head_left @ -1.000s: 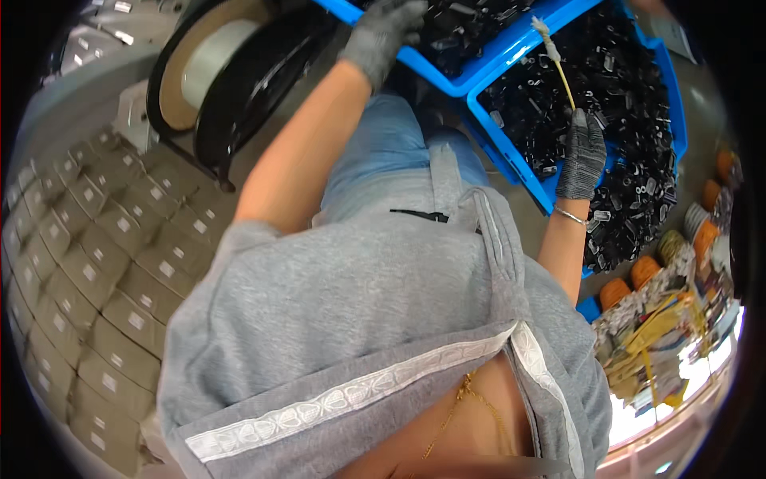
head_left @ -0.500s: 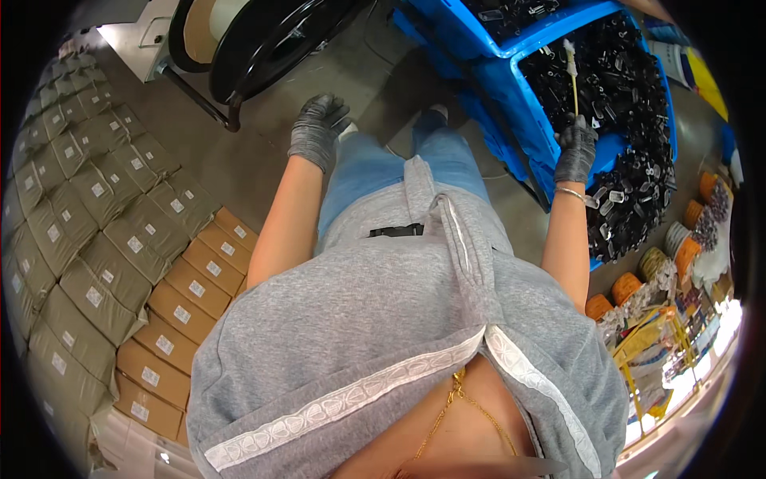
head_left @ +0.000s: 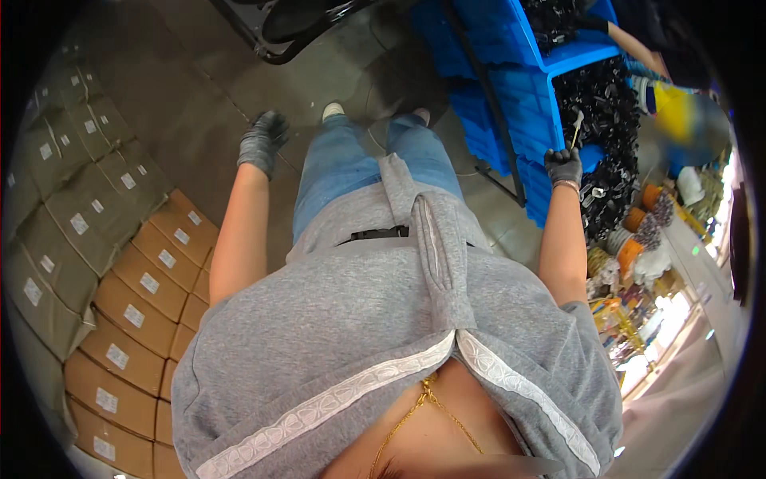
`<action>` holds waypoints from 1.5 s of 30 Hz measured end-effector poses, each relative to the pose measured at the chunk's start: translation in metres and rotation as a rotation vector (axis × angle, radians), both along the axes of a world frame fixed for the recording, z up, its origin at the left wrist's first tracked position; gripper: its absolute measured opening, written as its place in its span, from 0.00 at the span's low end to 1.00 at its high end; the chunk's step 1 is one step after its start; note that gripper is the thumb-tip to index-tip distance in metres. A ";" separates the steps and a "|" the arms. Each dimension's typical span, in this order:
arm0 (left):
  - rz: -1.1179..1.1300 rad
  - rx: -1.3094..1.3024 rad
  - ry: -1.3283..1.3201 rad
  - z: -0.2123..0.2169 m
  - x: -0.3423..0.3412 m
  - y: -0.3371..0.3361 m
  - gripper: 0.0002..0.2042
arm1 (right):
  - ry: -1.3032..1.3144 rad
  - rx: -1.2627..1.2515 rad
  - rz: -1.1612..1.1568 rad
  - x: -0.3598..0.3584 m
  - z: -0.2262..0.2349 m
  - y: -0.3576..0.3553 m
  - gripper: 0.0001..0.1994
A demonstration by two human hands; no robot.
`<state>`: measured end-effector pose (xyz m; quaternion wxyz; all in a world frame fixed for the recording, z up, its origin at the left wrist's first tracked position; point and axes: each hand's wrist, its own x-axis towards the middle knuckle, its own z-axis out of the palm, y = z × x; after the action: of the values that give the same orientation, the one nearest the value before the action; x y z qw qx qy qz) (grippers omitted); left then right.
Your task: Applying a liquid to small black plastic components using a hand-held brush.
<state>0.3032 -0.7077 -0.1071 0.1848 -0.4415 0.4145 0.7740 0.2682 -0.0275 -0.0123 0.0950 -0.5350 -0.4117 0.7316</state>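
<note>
My right hand [head_left: 564,166], in a dark grey glove, is closed around a thin pale stick [head_left: 576,132] with a fuzzy whitish tip. It is over the near side of a blue bin [head_left: 533,128] heaped with small black and clear plastic pieces [head_left: 600,104]; the tip is above the pieces. My left hand [head_left: 264,144], gloved too, hangs at my left side over the floor. Its fingers are loosely bent and I see nothing in them.
Brown cartons [head_left: 132,315] and wrapped grey-green packages [head_left: 76,199] are stacked at left. A black-framed reel [head_left: 299,24] stands ahead. Another person's arm [head_left: 638,52] reaches to a second blue bin [head_left: 586,56] at far right. Orange spools [head_left: 636,218] stand beyond.
My view has shifted, bringing the other person's arm into sight at the upper right. My left hand sits farther out from my leg. The stick is still in my right hand.
</note>
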 end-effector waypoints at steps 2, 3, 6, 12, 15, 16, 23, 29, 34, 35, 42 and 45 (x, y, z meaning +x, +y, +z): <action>0.079 -0.042 -0.114 -0.012 0.024 -0.021 0.19 | -0.001 -0.013 -0.004 -0.001 0.006 -0.010 0.13; 0.112 -0.026 -0.119 -0.019 0.035 -0.027 0.19 | -0.038 0.002 -0.032 -0.002 0.010 -0.019 0.13; 0.231 -0.037 -0.139 -0.033 0.053 -0.033 0.20 | -0.114 0.023 -0.024 -0.005 0.028 -0.013 0.13; 0.581 -0.022 -0.065 -0.078 0.121 -0.040 0.16 | -0.400 0.148 0.209 -0.085 0.039 0.030 0.17; 0.732 0.020 -0.096 -0.088 0.149 -0.049 0.16 | -0.419 0.250 0.324 -0.125 0.057 0.037 0.17; 0.790 -0.054 -0.039 -0.084 0.158 -0.056 0.15 | -0.449 0.322 0.307 -0.127 0.068 0.016 0.17; 1.059 -0.080 -0.213 -0.178 0.274 -0.092 0.21 | -0.507 0.764 0.226 -0.107 0.103 -0.112 0.20; 1.153 -0.069 -0.341 -0.255 0.402 -0.011 0.18 | -0.545 0.835 0.281 -0.109 0.097 -0.139 0.20; 1.242 -0.010 -0.554 -0.240 0.472 0.083 0.16 | -0.515 0.792 0.387 -0.141 0.087 -0.132 0.20; 1.255 -0.001 -0.646 -0.236 0.485 0.098 0.15 | -0.485 0.772 0.408 -0.145 0.085 -0.128 0.20; 1.371 -0.183 -0.649 -0.229 0.548 0.134 0.13 | -0.330 0.837 0.535 -0.141 0.048 -0.130 0.19; 1.348 -0.253 -0.751 -0.232 0.572 0.141 0.14 | -0.404 0.840 0.604 -0.146 0.068 -0.099 0.17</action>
<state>0.8756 -0.5672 -0.3396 -0.2492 -0.8480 0.0518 0.4649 0.1224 -0.1265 0.0555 0.0053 -0.4390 -0.8132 0.3820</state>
